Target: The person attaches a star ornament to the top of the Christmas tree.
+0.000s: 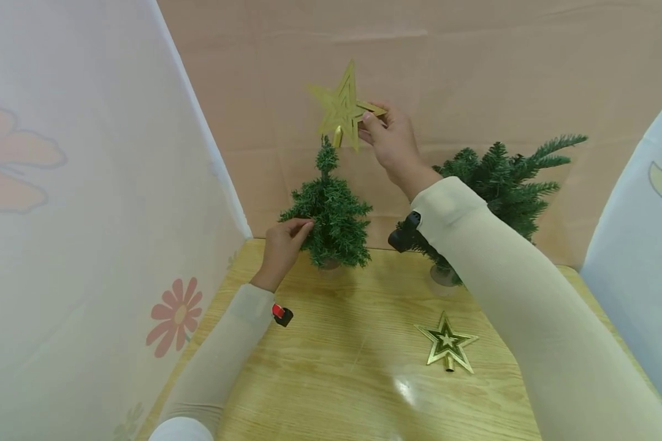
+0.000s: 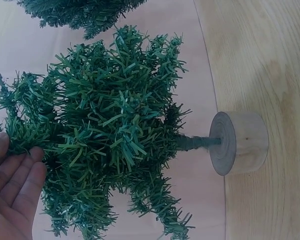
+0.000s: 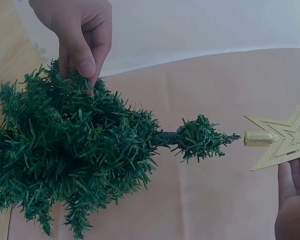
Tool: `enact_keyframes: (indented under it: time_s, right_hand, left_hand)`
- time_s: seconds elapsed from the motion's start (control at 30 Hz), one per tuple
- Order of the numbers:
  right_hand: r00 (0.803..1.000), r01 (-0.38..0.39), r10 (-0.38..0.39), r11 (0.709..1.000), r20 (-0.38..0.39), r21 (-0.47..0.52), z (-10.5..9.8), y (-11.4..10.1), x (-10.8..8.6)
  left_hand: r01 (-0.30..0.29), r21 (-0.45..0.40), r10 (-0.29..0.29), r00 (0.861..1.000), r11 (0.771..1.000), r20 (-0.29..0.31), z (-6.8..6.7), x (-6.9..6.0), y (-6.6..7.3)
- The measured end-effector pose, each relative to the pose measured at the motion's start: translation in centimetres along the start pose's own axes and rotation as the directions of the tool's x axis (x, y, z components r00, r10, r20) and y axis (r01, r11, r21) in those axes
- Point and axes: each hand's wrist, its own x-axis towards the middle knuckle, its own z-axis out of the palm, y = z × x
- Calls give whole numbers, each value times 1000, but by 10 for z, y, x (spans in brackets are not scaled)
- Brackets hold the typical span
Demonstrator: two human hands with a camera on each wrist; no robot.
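Observation:
A small artificial Christmas tree [image 1: 331, 214] stands upright on a round wooden base [image 2: 240, 142] at the back left of the table. My left hand [image 1: 284, 245] pinches a branch on the tree's left side between thumb and fingers, as the right wrist view also shows. Above the treetop, my right hand [image 1: 388, 135] grips one point of a gold star topper [image 1: 339, 104]. The topper's hollow stem [image 3: 260, 139] faces the tree's tip [image 3: 232, 137], with a small gap between them in the right wrist view.
A second gold star topper [image 1: 447, 343] lies flat on the wooden table [image 1: 331, 367] at the front right. Another green tree [image 1: 502, 177] stands at the back right, partly hidden by my right arm. Cloth walls [image 1: 474, 73] rise behind and on both sides.

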Motion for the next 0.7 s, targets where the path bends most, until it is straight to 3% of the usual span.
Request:
enact_keyframes:
  time_s: [0.4, 0.7]
  right_hand:
    - [999, 32, -33, 997, 1, 74, 10, 11, 12]
    - [999, 42, -42, 997, 8, 61, 23, 1, 10]
  left_hand:
    - [2, 10, -2, 1000, 1000, 4, 2, -2, -2]
    - [-12, 10, 12, 1000, 1000, -9, 0, -1, -3]
